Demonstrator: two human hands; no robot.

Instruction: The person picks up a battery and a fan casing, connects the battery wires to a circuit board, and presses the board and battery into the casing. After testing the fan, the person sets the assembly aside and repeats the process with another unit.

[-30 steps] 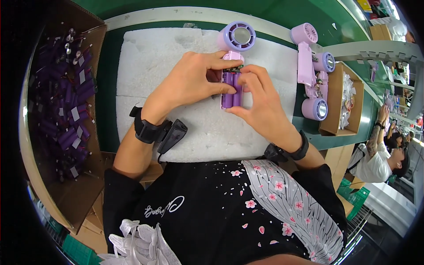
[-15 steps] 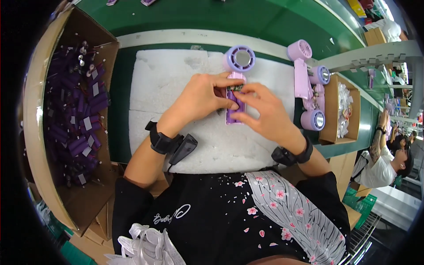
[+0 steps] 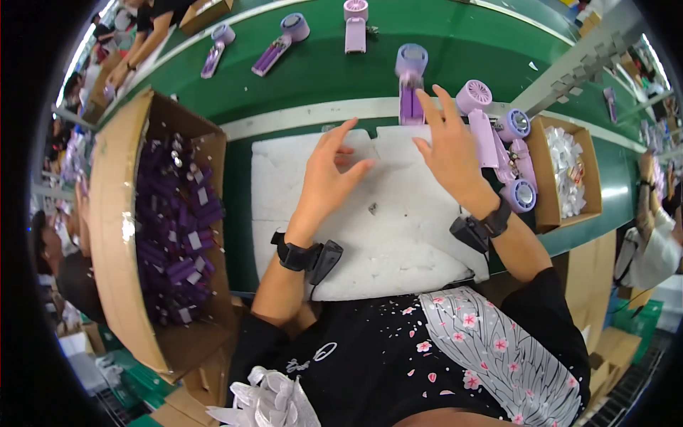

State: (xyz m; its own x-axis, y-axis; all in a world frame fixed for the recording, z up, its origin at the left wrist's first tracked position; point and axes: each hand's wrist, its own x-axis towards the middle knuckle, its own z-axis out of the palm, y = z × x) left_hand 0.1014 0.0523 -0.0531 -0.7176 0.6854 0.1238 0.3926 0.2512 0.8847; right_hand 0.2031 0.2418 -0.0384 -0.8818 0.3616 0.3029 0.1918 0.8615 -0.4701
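Observation:
A small purple handheld fan (image 3: pixel 411 62) lies on the green surface just past the foam pad, its open handle pointing toward me and showing purple inside. Beside that handle is my right hand (image 3: pixel 454 151), fingers stretched and apart, holding nothing; one fingertip overlaps the fan's edge, and I cannot tell whether it touches. Over the left half of the white foam pad (image 3: pixel 306 206) my left hand (image 3: pixel 329 178) hovers open and empty. Each wrist wears a black strap with a small black device.
At left stands a deep cardboard box (image 3: pixel 114 213) of purple wired battery cells (image 3: pixel 174 242). More fans (image 3: pixel 284 43) lie along the green belt (image 3: pixel 249 78). Fan parts (image 3: pixel 514 142) crowd the pad's right edge, beside a carton (image 3: pixel 594 203) of white pieces. Other people work at both sides.
Both hands have let go of the fan and spread apart. The fan has gone from the pad to the green surface beyond it. The view has shifted, showing more of the belt.

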